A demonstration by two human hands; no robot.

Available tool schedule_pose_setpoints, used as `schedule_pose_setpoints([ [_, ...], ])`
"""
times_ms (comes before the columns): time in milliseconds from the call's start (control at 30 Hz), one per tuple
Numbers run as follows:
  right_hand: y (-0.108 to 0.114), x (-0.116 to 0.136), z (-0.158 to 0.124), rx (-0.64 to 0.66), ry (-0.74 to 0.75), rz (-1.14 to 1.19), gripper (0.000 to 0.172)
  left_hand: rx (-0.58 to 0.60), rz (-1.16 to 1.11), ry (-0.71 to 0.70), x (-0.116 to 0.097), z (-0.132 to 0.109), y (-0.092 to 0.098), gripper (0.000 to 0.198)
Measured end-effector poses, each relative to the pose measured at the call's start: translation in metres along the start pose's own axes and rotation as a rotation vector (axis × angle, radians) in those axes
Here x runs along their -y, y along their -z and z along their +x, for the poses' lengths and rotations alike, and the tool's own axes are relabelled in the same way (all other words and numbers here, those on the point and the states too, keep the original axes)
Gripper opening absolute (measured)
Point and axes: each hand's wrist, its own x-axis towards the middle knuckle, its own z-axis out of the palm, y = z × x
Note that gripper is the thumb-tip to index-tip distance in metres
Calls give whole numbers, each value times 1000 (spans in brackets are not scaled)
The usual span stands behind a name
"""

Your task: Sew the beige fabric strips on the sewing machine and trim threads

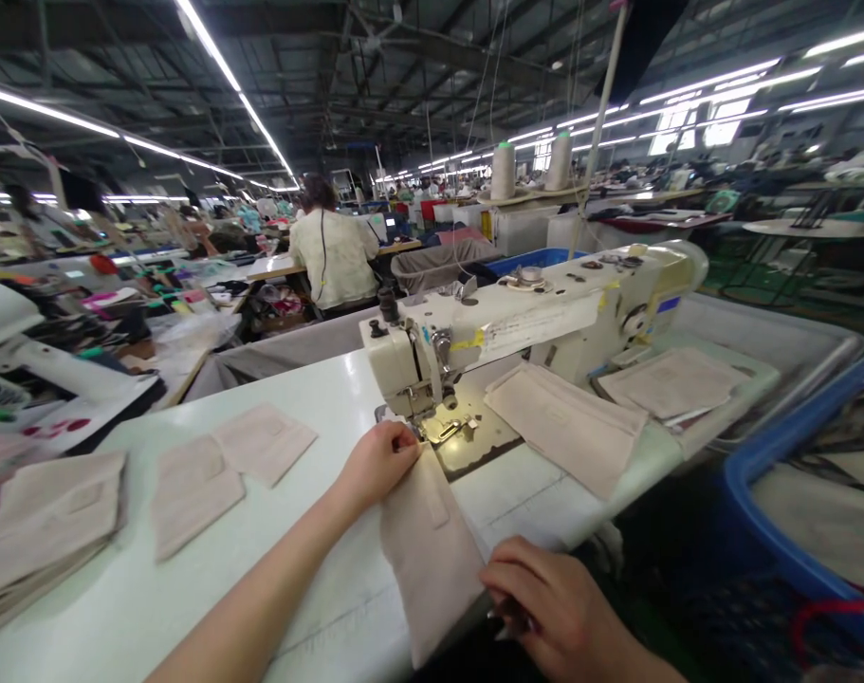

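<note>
A beige fabric piece [432, 550] with a small stitched strip lies at the front of the sewing machine [503, 318], its lower end reaching the table edge. My left hand [381, 462] is closed on its top corner, just left of the presser foot and metal needle plate [456, 432]. At the lower right edge of the cloth, my right hand [552, 602] is closed, fingers curled. A small dark tool with pointed metal tips [504, 626] shows beneath those fingers; its exact kind is unclear. Whether the right fingertips grip the cloth or only touch it is hard to see.
Left on the table lie two beige pieces [196, 489] and a beige stack [54, 522]. More beige cloth [563, 422] rests right of the needle, with another pile [677, 382] beyond. A blue basket [741, 474] stands at right. A person [336, 249] sits ahead.
</note>
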Motion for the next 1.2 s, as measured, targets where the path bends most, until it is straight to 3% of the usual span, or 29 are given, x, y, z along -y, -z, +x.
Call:
schedule_pose_setpoints([
  [233, 1, -1, 3, 44, 3, -55, 38, -41, 88, 16, 3, 3, 1, 14],
  [633, -1, -4, 9, 117, -71, -111, 33, -96, 174, 87, 9, 9, -4, 16],
  [900, -4, -6, 10, 44, -38, -78, 34, -91, 182, 87, 10, 10, -3, 18],
  [1200, -3, -7, 9, 92, -31, -140, 31, -100, 178, 74, 12, 9, -4, 18],
])
